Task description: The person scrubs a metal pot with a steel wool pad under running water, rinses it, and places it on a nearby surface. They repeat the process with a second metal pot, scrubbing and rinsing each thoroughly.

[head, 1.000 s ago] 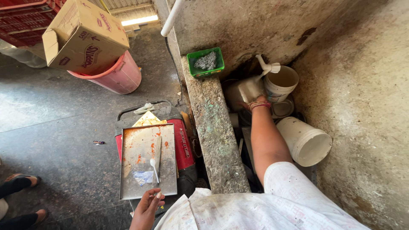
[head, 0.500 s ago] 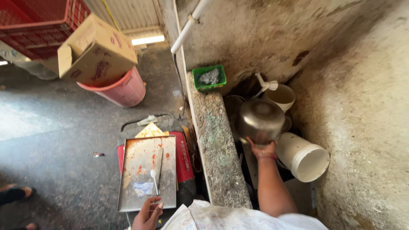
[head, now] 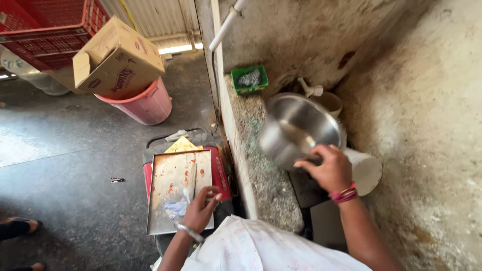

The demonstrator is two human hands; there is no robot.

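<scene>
While gripping a steel pot by its rim, right hand fingers curled.
Left hand fingers spread over smeared metal tray, unwashed.

Bright daylight from the doorway, dim floor (soft shadows), wide-angle edge distortion

Open dark floor at left, stone ledge between tray and buckets, rough wall close at right

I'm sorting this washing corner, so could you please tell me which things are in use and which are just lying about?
In use:
right hand holding steel pot
left hand on metal tray

Lying about:
cardboard box
pink bucket
green basket
red crate
white bucket
</scene>
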